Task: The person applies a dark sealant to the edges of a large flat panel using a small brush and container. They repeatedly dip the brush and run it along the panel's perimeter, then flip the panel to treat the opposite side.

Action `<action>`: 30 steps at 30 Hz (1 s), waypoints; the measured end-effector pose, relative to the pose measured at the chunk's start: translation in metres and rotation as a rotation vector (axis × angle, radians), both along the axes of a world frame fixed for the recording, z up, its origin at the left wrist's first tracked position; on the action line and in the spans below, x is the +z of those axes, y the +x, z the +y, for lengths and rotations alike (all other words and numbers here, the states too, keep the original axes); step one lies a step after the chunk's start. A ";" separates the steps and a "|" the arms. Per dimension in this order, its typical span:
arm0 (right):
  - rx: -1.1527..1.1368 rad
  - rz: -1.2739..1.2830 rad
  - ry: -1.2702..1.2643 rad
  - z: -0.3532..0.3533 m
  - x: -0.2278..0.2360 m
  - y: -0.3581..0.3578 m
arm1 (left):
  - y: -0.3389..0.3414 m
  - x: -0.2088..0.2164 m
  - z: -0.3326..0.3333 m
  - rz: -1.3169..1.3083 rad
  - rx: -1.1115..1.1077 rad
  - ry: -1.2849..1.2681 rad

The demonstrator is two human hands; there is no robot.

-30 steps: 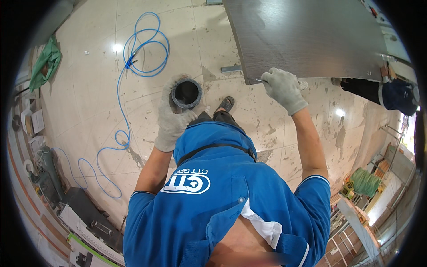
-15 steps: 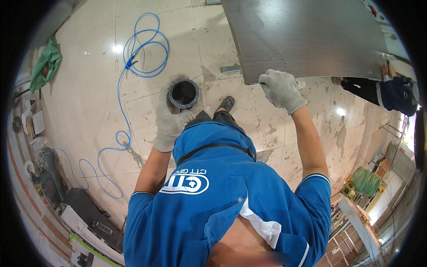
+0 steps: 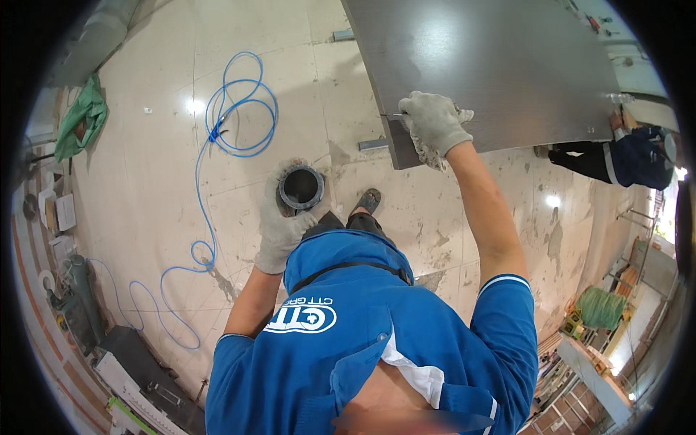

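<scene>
My left hand [image 3: 281, 235], in a grey work glove, is closed around a round, dark container [image 3: 301, 187] with a grey rim. Its opening faces up and its inside looks dark. My right hand [image 3: 435, 125], gloved too, is closed over the near left corner area of a large dark wood-grain panel [image 3: 493, 72]. From its fingers a thin, dark stick-like tool [image 3: 392, 114] points left across the panel's left edge. Most of that tool is hidden in the glove, so its kind cannot be made out.
A blue hose [image 3: 250, 154] lies coiled on the tiled floor to the left. Metal supports [image 3: 373, 145] show beside the panel's left edge. At the far right another person [image 3: 627, 156] is by the panel. Green cord [image 3: 603, 310] sits at right; a dark case [image 3: 148, 377] stands lower left.
My right hand has moved farther up and left over the panel, and the thin tool now shows. The panel sits lower and more left in view. My left hand still holds the container.
</scene>
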State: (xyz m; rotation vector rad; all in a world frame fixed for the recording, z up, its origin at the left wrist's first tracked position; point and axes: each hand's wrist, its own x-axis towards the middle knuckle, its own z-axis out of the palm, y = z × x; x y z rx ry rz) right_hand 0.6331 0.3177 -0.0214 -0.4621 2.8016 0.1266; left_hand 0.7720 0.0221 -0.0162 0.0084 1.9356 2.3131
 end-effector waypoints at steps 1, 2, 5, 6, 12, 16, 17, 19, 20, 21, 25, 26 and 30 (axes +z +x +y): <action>0.003 0.026 -0.004 -0.002 -0.001 -0.007 | 0.000 0.000 0.001 -0.005 0.001 0.025; 0.002 0.028 -0.003 -0.003 -0.002 -0.013 | 0.001 0.000 0.001 -0.017 0.002 0.047; 0.005 0.063 0.006 -0.004 -0.005 -0.022 | 0.005 0.001 0.000 -0.046 0.043 -0.009; 0.017 0.103 -0.003 -0.003 -0.005 -0.022 | 0.007 0.002 -0.001 -0.051 0.039 -0.010; 0.060 -0.085 0.053 0.004 -0.004 -0.013 | 0.007 0.001 -0.008 -0.038 0.050 0.008; 0.075 0.038 0.058 0.000 -0.003 -0.030 | 0.010 0.000 -0.013 -0.048 0.038 -0.008; 0.062 0.054 0.047 -0.002 -0.003 -0.039 | 0.010 0.000 -0.014 -0.048 0.030 -0.012; 0.018 0.069 0.052 -0.009 -0.005 -0.058 | 0.012 0.000 -0.017 -0.057 0.030 0.013; -0.013 0.069 0.069 -0.013 -0.006 -0.069 | 0.013 0.000 -0.017 -0.056 0.031 0.027; -0.047 0.080 0.082 -0.016 -0.007 -0.077 | 0.014 0.000 -0.018 -0.076 0.044 0.015; -0.075 0.200 -0.067 -0.019 0.000 -0.085 | 0.015 -0.001 -0.020 -0.095 0.076 0.000; -0.074 0.254 -0.191 -0.014 0.006 -0.077 | 0.015 -0.001 -0.021 -0.089 0.069 0.000; -0.499 -0.033 -0.637 0.014 0.030 -0.009 | 0.008 0.000 -0.022 -0.047 0.027 -0.022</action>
